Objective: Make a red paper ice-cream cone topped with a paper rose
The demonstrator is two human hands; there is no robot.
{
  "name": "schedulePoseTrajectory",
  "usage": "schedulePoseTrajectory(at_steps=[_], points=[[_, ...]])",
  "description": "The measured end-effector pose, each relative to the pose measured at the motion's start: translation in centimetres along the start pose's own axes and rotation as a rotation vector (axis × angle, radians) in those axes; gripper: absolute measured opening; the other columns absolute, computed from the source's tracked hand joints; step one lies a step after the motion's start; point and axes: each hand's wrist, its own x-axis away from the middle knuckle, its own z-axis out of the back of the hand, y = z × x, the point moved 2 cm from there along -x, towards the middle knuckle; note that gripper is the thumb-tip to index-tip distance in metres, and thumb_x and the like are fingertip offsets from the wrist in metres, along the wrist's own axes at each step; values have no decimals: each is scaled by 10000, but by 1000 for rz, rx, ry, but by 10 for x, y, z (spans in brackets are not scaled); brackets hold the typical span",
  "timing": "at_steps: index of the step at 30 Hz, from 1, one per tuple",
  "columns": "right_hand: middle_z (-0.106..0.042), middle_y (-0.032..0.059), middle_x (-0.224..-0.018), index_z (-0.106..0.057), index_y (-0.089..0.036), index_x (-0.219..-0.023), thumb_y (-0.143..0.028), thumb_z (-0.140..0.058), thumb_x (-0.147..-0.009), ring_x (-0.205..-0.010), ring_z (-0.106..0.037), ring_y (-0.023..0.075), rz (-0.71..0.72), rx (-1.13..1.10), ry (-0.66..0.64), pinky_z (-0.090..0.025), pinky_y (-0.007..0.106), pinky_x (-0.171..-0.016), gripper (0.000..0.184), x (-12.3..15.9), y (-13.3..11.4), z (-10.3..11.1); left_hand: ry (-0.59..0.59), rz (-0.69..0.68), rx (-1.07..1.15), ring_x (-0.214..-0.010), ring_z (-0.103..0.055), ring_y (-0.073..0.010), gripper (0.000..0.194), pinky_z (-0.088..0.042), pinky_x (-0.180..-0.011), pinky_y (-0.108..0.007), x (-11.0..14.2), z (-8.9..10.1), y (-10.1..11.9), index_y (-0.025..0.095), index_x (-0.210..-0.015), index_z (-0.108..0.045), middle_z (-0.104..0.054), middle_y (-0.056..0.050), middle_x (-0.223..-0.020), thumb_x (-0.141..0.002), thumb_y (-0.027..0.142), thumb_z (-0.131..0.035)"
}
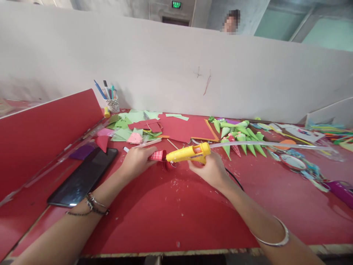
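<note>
My left hand (137, 161) is closed on a small red checked paper cone (157, 155), its wide end turned to the right. My right hand (212, 170) grips a yellow hot glue gun (187, 153) by its handle. The gun's nozzle is at the cone's opening; whether it touches the paper I cannot tell. A long clear glue stick (264, 144) juts from the gun's back toward the right. Below the cone, a curled red paper strip (166, 166) shows in part. A black cord (235, 179) runs down behind my right wrist.
A black phone (84, 178) lies left of my left arm. Green paper scraps (124, 125) and red sheets (182, 127) lie at the back. Several green paper cones (242, 141) are grouped back right. A pen cup (113, 105) stands by the white partition (154, 66).
</note>
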Motion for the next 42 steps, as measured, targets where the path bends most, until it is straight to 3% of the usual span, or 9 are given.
schedulePoseTrajectory(at_steps=[13, 24, 29, 33, 42], points=[[-445, -33, -389, -477, -188, -477, -300, -568, -638, -347, -406, 86, -48, -61, -19, -364, 224, -391, 216, 0, -4, -1, -39, -3, 13, -606, -565, -174, 105, -280, -471, -221, 1, -1, 0, 210, -694, -555, -647, -23, -670, -748, 296, -528], [-481, -10, -440, -533, -166, -568, -353, -567, -667, -395, -443, 106, -178, -111, -61, -346, 224, -396, 214, 0, -3, -1, -86, 22, -9, -592, -558, -143, 225, -298, -491, -205, 0, 2, 6, 196, -678, -563, -622, -4, -652, -765, 393, -496], [-475, -13, -436, -535, -164, -549, -325, -578, -661, -393, -443, 103, -197, -95, -39, -349, 229, -420, 201, -2, -3, 0, -83, 40, 36, -655, -579, -153, 160, -336, -524, -206, 1, 0, 4, 219, -806, -599, -657, -11, -776, -753, 338, -507], [-475, -9, -441, -545, -159, -555, -333, -587, -650, -403, -450, 111, -221, -49, -23, -340, 235, -421, 203, -3, -1, -1, -64, 40, 41, -681, -592, -176, 180, -361, -540, -220, 1, -1, 2, 214, -799, -606, -662, -27, -794, -749, 354, -503], [-500, 7, -487, -534, -160, -593, -377, -570, -669, -427, -456, 117, -257, -27, -34, -332, 233, -411, 232, -2, 2, -4, -54, 122, 94, -798, -613, -194, 434, -428, -657, -232, 0, 2, 6, 192, -1160, -471, -656, -40, -936, -752, 337, -494]])
